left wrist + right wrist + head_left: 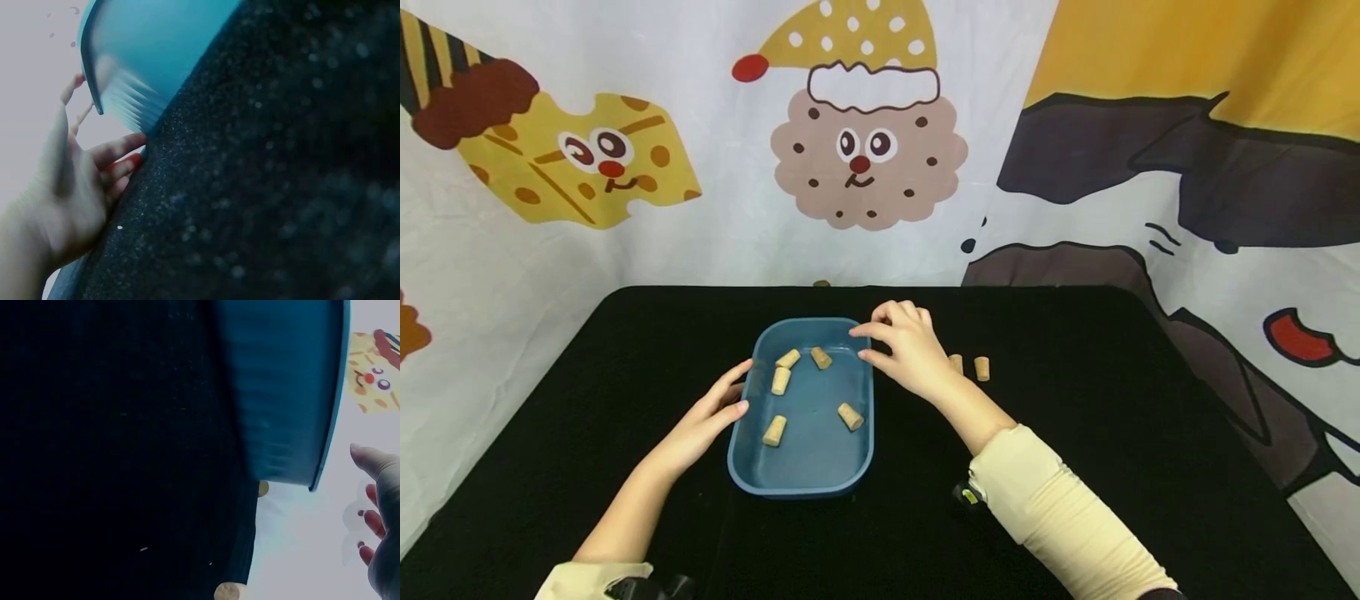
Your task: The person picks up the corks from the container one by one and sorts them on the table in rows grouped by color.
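Observation:
A blue plastic box (808, 490) with rounded corners holds several tapered corks, among them one cork (850, 417) near its right wall and another cork (774, 431) at the lower left. Against the box's left side rests my left hand (703, 421), its fingers spread and its thumb at the rim. The left wrist view shows the same hand (75, 187) touching the box's outer wall (134, 100). Over the upper right rim is my right hand (913, 350), thumb and index finger apart with nothing visible between them.
Two corks stand on the black cloth right of the box: one cork (982, 368) in full view, the other cork (956, 363) partly behind the right wrist. Behind the black-covered table (1075, 400) hangs a cartoon-printed curtain (715, 250).

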`<state>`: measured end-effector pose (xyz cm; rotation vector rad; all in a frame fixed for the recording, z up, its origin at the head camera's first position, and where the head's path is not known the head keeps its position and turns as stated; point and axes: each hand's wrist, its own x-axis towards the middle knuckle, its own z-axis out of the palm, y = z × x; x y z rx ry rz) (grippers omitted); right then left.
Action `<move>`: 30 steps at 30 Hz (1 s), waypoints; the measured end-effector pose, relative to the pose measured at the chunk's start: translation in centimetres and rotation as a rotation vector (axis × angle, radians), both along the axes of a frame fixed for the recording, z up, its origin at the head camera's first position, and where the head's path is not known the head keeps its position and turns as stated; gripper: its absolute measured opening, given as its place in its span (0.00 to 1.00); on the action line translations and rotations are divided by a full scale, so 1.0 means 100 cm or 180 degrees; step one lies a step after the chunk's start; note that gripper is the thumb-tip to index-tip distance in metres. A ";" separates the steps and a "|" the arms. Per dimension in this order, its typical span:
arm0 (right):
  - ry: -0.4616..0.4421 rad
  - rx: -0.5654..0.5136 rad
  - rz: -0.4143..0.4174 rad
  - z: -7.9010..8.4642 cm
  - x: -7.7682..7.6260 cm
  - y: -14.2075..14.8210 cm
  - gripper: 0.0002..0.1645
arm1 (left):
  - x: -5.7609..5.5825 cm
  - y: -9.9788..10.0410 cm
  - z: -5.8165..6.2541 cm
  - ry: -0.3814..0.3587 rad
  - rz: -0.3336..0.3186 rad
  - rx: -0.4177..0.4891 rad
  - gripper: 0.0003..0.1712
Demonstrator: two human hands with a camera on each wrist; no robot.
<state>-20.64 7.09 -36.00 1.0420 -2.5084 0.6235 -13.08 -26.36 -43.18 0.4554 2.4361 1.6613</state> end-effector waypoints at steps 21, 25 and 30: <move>0.0101 0.1063 0.0282 -0.005 -0.037 -0.047 0.18 | 0.001 0.001 0.001 -0.0026 0.0027 -0.0026 0.35; 0.0116 0.1308 0.0277 -0.004 -0.042 -0.055 0.19 | 0.001 0.001 0.001 -0.0028 0.0027 -0.0024 0.35; 0.0166 0.1599 0.0320 -0.004 -0.045 -0.063 0.20 | 0.001 0.002 0.001 -0.0012 0.0025 -0.0015 0.35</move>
